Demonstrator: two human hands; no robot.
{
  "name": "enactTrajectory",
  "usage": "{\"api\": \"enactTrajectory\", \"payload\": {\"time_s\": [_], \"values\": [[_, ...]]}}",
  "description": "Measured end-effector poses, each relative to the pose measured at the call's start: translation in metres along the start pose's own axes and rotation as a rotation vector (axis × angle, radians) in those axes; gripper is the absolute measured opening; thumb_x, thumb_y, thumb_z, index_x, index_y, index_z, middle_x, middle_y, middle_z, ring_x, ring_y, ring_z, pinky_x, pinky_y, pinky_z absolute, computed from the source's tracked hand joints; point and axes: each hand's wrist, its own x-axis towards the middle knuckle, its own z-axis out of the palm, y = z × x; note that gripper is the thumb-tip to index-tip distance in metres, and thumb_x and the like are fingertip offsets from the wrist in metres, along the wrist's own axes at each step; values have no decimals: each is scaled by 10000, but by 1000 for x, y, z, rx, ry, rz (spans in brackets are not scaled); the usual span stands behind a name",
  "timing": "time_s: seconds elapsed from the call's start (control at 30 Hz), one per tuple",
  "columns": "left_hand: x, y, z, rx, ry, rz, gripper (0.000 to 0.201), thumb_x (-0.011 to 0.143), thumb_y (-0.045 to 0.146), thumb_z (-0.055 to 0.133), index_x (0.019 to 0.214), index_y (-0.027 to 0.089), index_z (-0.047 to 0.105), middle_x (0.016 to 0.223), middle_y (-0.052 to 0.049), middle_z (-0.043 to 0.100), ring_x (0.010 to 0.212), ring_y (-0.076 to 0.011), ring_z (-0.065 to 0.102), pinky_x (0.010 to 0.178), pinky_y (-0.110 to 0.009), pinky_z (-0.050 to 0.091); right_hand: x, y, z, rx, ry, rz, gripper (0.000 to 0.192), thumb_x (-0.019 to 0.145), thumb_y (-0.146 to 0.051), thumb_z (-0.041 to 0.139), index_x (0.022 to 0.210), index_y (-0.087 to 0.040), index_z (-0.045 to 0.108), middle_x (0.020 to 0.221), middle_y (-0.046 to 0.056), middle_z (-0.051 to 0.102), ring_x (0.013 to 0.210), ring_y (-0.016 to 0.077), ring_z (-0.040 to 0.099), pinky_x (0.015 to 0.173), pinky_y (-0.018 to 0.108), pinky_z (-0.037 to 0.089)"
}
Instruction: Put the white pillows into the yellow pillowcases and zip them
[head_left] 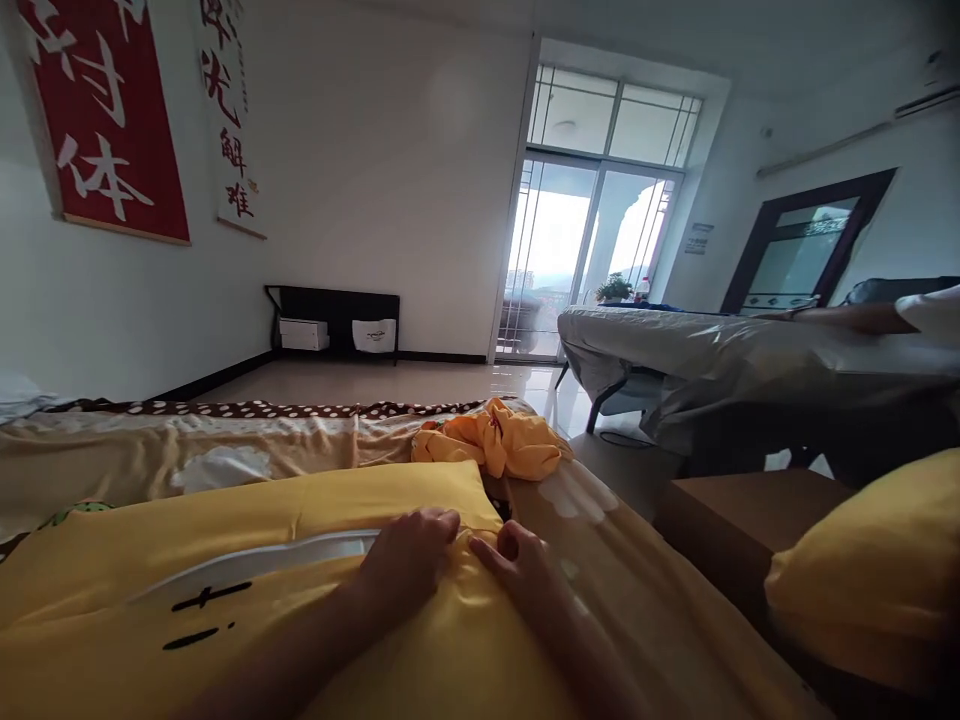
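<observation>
We rest our left hand [409,560] and right hand [525,570] side by side on the yellow pillow [247,590], fingers curled, pinching its near-right edge; its long axis runs leftward across the bed [150,450]

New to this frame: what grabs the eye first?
Both hands at bottom centre: the left hand and right hand press on a yellow pillowcase with a white and black print, spread over the bed. Just beyond lies a crumpled orange cloth. A red banner with white characters hangs on the left wall, and bright balcony doors glow ahead.
</observation>
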Motion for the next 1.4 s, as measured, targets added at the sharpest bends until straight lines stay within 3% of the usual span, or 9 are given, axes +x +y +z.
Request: {"api": "enactTrajectory", "payload": {"time_s": [0.17, 0.27, 0.33, 0.4, 0.53, 0.63, 0.97, 1.13, 1.4], "values": [[-13, 0, 40, 147, 369, 189, 201, 860, 90, 487, 875, 213, 645, 801, -78, 630, 816, -233, 575, 722, -386, 436, -1, -2, -12, 57, -56, -54, 331, 685, -459, 680, 591, -214, 478, 527, -51, 432, 541, 109, 368, 503, 240, 260], [-24, 3, 55, 308, 626, 355, 236, 886, 90, 450, 871, 200, 658, 692, -75, 562, 693, -217, 505, 615, -385, 381, -6, -11, -18, 129, -69, -145, 112, 683, -274, 638, 765, -211, 595, 541, -70, 417, 533, 105, 377, 505, 224, 303], [-29, 6, 57, 381, 697, 403, 259, 882, 78, 423, 857, 185, 658, 685, -79, 535, 660, -209, 469, 583, -388, 347, -11, -16, -20, 144, -137, -249, 181, 719, -193, 568, 884, -218, 639, 583, -60, 467, 546, 106, 422, 528, 217, 349], [-32, 10, 56, 428, 713, 419, 256, 867, 68, 419, 854, 171, 653, 701, -81, 517, 658, -205, 452, 580, -391, 331, -16, -19, -21, 94, -170, -379, 185, 766, -155, 527, 879, -224, 656, 620, -42, 516, 570, 108, 455, 553, 217, 372], [-37, 16, 51, 463, 767, 417, 190, 835, 62, 479, 911, 130, 640, 718, -51, 485, 664, -192, 439, 608, -381, 315, -20, -20, -22, -127, -40, -659, 143, 848, -141, 512, 802, -206, 630, 646, -17, 570, 614, 117, 474, 610, 237, 366], [-38, 18, 49, 473, 760, 410, 187, 826, 66, 502, 949, 100, 640, 754, -45, 503, 682, -192, 440, 637, -377, 313, -19, -19, -23, -191, -9, -757, 147, 855, -101, 505, 785, -196, 593, 655, -28, 591, 593, 99, 464, 628, 232, 351], [-34, 14, 49, 233, 852, 372, 165, 878, 77, 515, 919, 136, 664, 790, -44, 558, 752, -193, 443, 726, -370, 334, -18, -19, -28, -221, -44, -801, 154, 842, -96, 490, 726, -192, 521, 609, -46, 546, 563, 86, 450, 628, 226, 311], [-36, 16, 49, 235, 855, 417, 210, 879, 43, 469, 886, 126, 662, 760, -42, 557, 746, -192, 441, 758, -377, 327, -19, -19, -27, -223, -11, -815, 228, 828, -88, 495, 641, -197, 426, 575, -50, 501, 557, 87, 427, 621, 223, 291], [-37, 15, 44, 196, 821, 314, 213, 844, 171, 519, 636, 186, 565, 688, -34, 542, 739, -200, 429, 767, -374, 290, -17, -20, -17, -174, 28, -809, 224, 724, -35, 444, 615, -202, 339, 552, -56, 474, 542, 87, 388, 602, 220, 267]]}}
